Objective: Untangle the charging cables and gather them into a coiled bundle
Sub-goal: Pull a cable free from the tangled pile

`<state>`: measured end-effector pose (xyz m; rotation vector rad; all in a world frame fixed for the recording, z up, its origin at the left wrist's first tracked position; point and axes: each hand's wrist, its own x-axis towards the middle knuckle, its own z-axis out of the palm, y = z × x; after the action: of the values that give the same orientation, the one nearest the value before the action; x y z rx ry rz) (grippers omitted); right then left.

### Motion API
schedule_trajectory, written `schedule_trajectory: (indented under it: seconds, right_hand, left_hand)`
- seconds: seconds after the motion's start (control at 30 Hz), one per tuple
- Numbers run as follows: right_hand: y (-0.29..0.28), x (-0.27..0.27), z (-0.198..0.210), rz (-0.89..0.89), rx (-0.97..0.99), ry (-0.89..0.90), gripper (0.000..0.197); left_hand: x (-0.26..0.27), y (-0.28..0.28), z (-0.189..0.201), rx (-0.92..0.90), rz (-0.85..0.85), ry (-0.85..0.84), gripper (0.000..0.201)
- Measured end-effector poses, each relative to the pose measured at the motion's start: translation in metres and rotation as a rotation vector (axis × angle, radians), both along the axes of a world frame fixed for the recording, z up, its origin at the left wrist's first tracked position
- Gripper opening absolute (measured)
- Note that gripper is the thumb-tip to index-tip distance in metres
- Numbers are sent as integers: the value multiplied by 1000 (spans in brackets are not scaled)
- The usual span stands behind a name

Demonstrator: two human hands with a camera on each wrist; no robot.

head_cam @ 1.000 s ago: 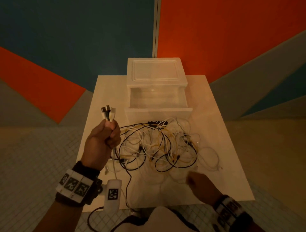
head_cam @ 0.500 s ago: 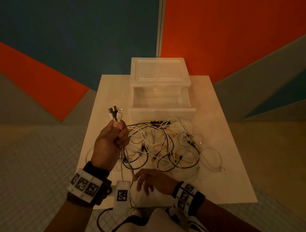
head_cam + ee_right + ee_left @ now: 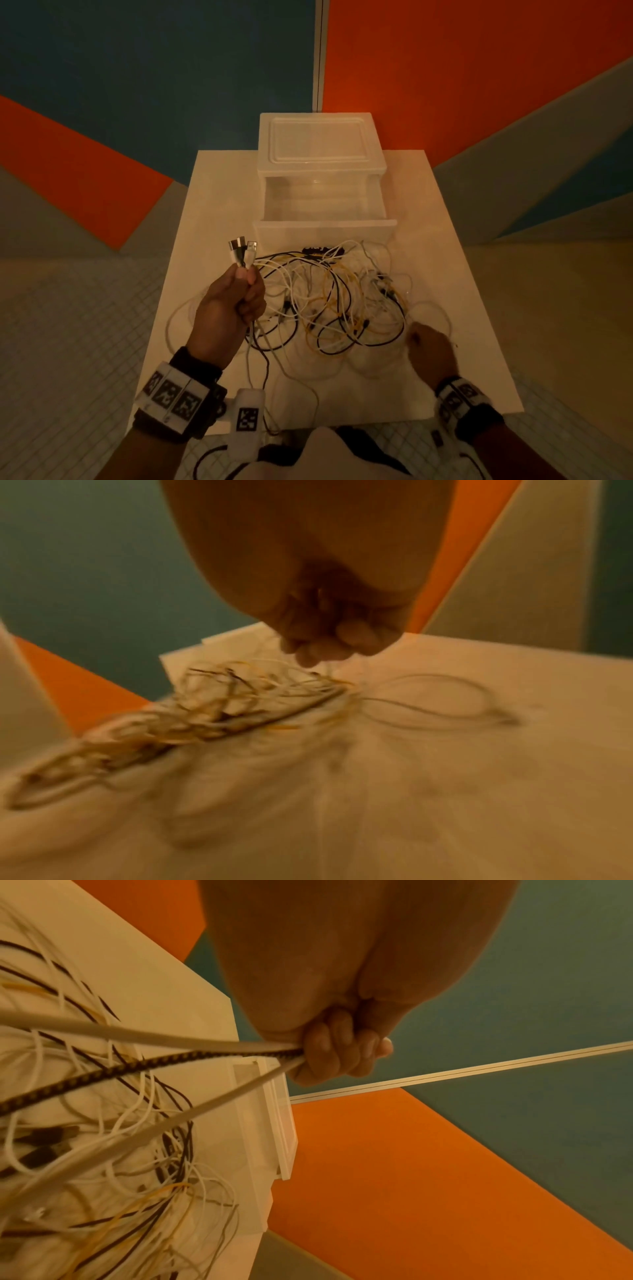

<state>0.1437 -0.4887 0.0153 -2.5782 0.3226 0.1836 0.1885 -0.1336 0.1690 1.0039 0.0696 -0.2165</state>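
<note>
A tangle of white, black and yellow charging cables lies on the white table. My left hand is raised at the tangle's left side and grips three cables, whose USB plugs stick up above the fist. In the left wrist view its fingers curl round two white cables and a braided black-and-yellow cable. My right hand hovers low at the tangle's right edge with curled fingers. That wrist view is blurred, so any cable between them is unclear.
A white plastic drawer unit stands at the back of the table, its drawer pulled open just behind the tangle. Loose cable loops spread to the right. Tiled floor surrounds the table on all sides.
My right hand has swung from near the left hand, at the front of the table, over to the tangle's right edge. The left hand holds the same plugs, barely moved.
</note>
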Motion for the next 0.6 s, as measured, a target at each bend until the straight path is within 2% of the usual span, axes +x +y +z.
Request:
schedule_trajectory:
  seconds: [0.03, 0.1, 0.17, 0.33, 0.43, 0.5, 0.6]
  right_hand:
    - [-17, -1, -6, -67, -115, 65, 16]
    - [-43, -8, -22, -80, -345, 297, 46]
    - [-54, -17, -30, -47, -510, 402, 58]
    - [-57, -27, -39, 61, -650, 405, 53]
    - [-57, -19, -29, 163, -622, 462, 49]
    - [-52, -5, -8, 109, -467, 333, 38]
    - [-39, 18, 45, 13, -263, -56, 21]
  left_hand:
    - [-1, -1, -2, -3, -1, 8, 28]
    - [-4, -2, -4, -8, -5, 19, 24]
    - [-5, -3, -5, -3, -5, 23, 20]
    - [-2, -3, -10, 10, 4, 14, 20]
    - [1, -5, -10, 21, -9, 14, 21]
    - [3, -6, -8, 35, -6, 21, 24]
    - [5, -8, -5, 64, 18, 42, 26]
